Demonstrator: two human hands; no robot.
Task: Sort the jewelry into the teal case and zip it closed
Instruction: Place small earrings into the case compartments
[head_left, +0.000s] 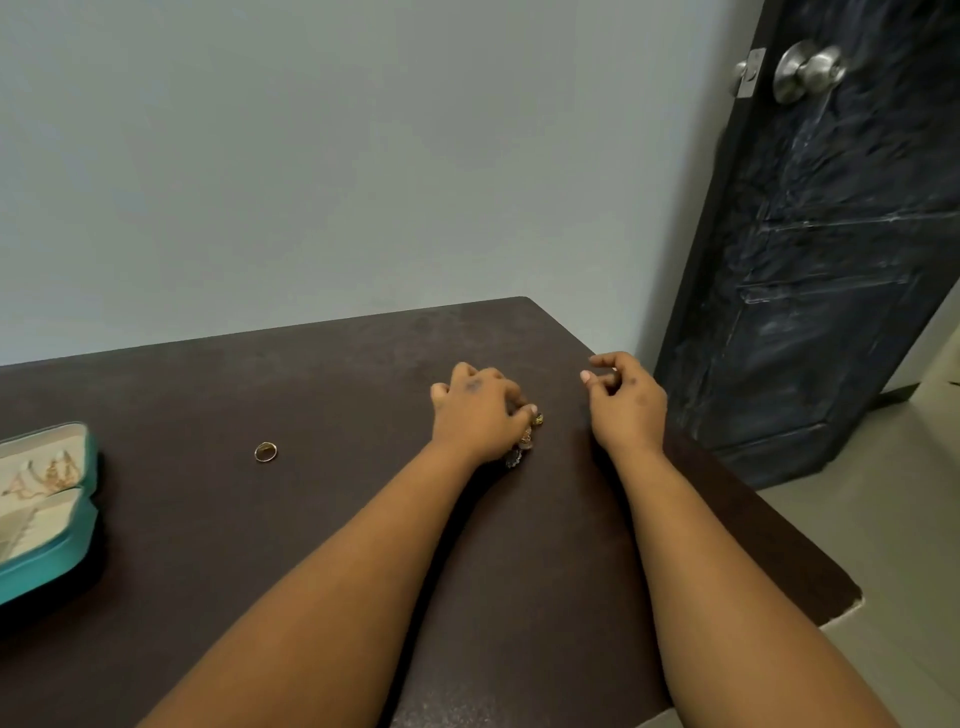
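Note:
The teal case (78, 540) lies open at the table's left edge, with gold chains (49, 478) on its cream lining. A gold ring (265, 452) rests alone on the dark table between the case and my hands. My left hand (478, 410) is curled palm down over a beaded bracelet (524, 441), fingers closed on it; only a few dark and gold beads show by my thumb. My right hand (626, 397) hovers to the right near the table's edge, fingers loosely bent and apart, holding nothing that I can see.
The dark brown table (311, 519) stands against a pale wall. Its right edge runs diagonally just beyond my right hand, with a chipped corner (852, 603). A dark door (831, 234) with a metal knob stands ajar at the right over a pale floor.

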